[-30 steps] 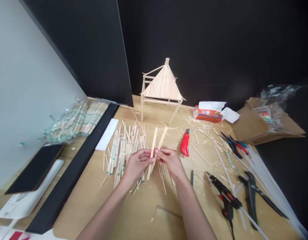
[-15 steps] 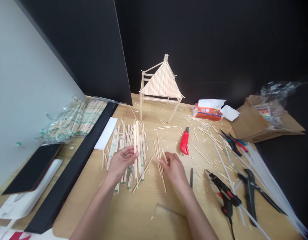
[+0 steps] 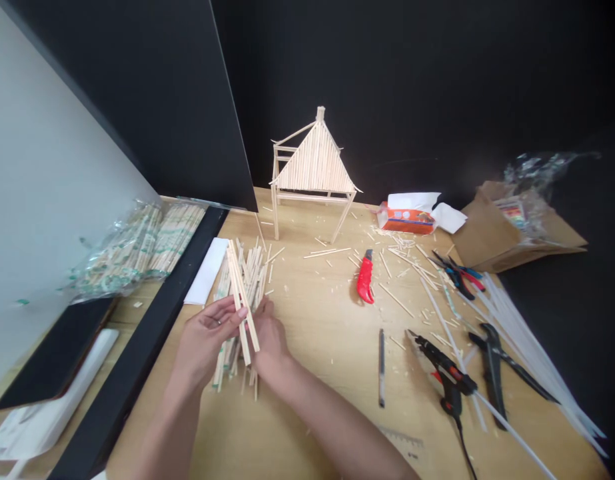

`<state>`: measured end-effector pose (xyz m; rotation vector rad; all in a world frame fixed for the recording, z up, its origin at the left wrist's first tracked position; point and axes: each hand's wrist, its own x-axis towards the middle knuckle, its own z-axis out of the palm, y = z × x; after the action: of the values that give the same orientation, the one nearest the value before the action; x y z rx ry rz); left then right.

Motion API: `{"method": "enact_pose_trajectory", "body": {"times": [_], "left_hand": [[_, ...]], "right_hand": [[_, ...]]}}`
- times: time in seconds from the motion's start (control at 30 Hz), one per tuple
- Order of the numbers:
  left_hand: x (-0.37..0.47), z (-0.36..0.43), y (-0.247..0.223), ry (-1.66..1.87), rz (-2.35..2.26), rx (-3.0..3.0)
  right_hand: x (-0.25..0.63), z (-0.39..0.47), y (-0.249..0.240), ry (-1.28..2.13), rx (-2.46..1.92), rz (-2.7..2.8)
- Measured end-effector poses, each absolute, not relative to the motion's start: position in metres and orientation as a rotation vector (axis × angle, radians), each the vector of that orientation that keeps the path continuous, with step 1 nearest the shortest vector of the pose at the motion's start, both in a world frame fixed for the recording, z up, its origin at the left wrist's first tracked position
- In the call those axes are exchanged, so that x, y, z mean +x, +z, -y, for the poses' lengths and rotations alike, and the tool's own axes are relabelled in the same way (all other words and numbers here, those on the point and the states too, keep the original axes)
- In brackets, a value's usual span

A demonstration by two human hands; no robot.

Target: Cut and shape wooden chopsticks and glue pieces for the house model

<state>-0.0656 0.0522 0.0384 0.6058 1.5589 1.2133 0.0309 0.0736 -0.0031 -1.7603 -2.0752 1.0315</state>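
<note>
My left hand (image 3: 203,337) grips a small bundle of wooden sticks (image 3: 240,296), which tilts up and to the left above the table. My right hand (image 3: 268,333) lies flat just right of it, pressing on the heap of loose sticks (image 3: 252,267) spread on the wooden table (image 3: 317,347). A small stick house with a slanted stick roof (image 3: 313,167) stands at the back of the table.
A red utility knife (image 3: 364,278), a black pen (image 3: 381,365), a glue gun (image 3: 444,367), black pliers (image 3: 492,370), red-blue cutters (image 3: 460,275) and long white rods (image 3: 527,360) lie to the right. An orange box (image 3: 406,219) and brown cardboard (image 3: 507,240) sit behind. Bagged sticks (image 3: 132,247) lie at left.
Both hands parted, set sticks down and shifted left. My left hand now holds a stick bundle over the heap; my right hand swept the loose sticks left into it.
</note>
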Motion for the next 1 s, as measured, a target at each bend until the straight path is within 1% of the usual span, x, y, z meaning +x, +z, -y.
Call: {"method": "enact_pose_trajectory", "body": {"times": [0.1,0.2,0.27,0.37,0.43,0.57,0.7,0.83,0.9,1.0], "left_hand": [[-0.065,-0.050,0.047,1.224,-1.540,0.621],[-0.064,-0.049,0.052,1.235,-1.526,0.640],[-0.057,-0.049,0.050,1.172,-1.538,0.679],[-0.034,-0.051,0.039,0.992,-1.570,0.803],[-0.011,-0.052,0.027,0.900,-1.495,0.918],[0.034,-0.055,0.003,0.853,-1.436,1.055],[0.059,-0.056,-0.014,0.751,-1.427,1.232],[0.070,-0.061,-0.026,0.677,-1.381,1.221],[0.072,-0.065,-0.030,0.690,-1.355,1.185],[0.071,-0.070,-0.036,0.739,-1.376,1.160]], "right_hand": [[0.018,-0.077,0.001,1.047,-1.689,2.078],[0.033,-0.085,0.006,0.945,-1.705,2.111],[0.064,-0.096,0.008,0.796,-1.804,2.102],[0.133,-0.119,0.008,0.509,-1.978,2.003],[0.180,-0.134,0.005,0.331,-2.107,1.884],[0.241,-0.150,-0.005,0.147,-2.205,1.754],[0.259,-0.153,-0.014,0.050,-2.220,1.655],[0.260,-0.167,-0.006,0.024,-2.158,1.590],[0.255,-0.182,0.002,0.079,-2.057,1.630],[0.242,-0.215,0.012,0.260,-1.852,1.730]]}}
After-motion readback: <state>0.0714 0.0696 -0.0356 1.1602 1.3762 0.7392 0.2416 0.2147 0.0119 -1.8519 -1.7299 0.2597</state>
